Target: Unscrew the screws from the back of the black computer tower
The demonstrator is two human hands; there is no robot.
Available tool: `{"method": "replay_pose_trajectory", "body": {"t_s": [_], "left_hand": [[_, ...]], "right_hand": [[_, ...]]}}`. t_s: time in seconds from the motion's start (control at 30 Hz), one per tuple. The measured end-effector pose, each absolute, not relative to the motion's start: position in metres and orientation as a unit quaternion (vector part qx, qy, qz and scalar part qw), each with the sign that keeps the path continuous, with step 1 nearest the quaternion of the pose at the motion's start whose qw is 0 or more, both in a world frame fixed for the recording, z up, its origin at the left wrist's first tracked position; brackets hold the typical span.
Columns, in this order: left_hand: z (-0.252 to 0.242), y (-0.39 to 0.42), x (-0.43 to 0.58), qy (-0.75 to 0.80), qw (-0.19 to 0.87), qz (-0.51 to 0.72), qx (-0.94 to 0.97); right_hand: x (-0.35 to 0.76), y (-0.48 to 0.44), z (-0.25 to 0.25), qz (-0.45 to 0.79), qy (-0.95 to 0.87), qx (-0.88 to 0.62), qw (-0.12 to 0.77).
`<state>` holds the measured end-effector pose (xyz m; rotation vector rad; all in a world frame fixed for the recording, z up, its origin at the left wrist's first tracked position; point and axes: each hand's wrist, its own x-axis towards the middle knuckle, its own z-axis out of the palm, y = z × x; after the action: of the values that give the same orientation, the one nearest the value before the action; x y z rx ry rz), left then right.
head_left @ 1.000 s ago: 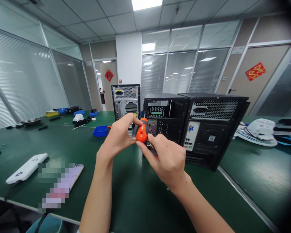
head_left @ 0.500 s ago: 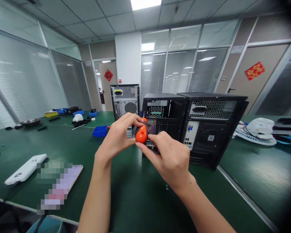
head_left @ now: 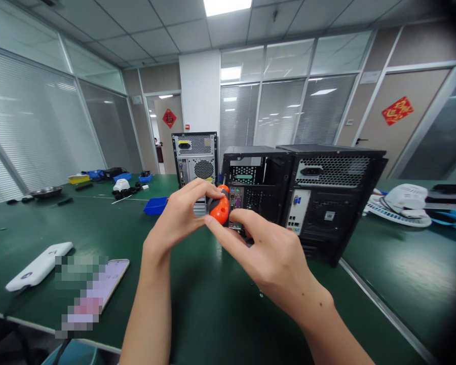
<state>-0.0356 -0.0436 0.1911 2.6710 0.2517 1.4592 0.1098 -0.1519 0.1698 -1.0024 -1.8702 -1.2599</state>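
Note:
An orange-and-black screwdriver (head_left: 221, 209) is held up in front of me, its handle end facing me and a short piece of metal shaft showing above. My left hand (head_left: 182, 212) is closed around its left side, fingers over the top and thumb below. From the lower right, my right hand (head_left: 271, 246) pinches loosely at the handle end, thumb beneath and bent index finger at the right side. Just behind the hands stands an open black computer case (head_left: 258, 175), its rear ports partly covered by my fingers. The screwdriver's tip cannot be made out.
A second black case (head_left: 329, 203) stands to the right, and a silver-backed computer case (head_left: 195, 152) farther back. A blue tray (head_left: 155, 206) lies left of my hands. A phone (head_left: 106, 284) and a white device (head_left: 40, 266) rest near the front left edge.
The screwdriver handle has turned a little and shifted slightly left. My right hand has rolled, with its thumb and index finger farther apart. My left hand keeps its hold.

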Motion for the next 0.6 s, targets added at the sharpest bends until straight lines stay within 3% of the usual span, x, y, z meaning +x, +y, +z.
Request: {"method": "replay_pose_trajectory", "body": {"t_s": [0.27,0.6], "left_hand": [[0.193,-0.048,-0.037,0.095,0.055,0.466,0.878],[0.192,-0.046,-0.039,0.084,0.047,0.455,0.885]], "right_hand": [[0.113,-0.146,0.17,-0.508,-0.71,-0.392,0.289],[0.114,-0.141,0.169,-0.523,-0.692,-0.374,0.328]]}}
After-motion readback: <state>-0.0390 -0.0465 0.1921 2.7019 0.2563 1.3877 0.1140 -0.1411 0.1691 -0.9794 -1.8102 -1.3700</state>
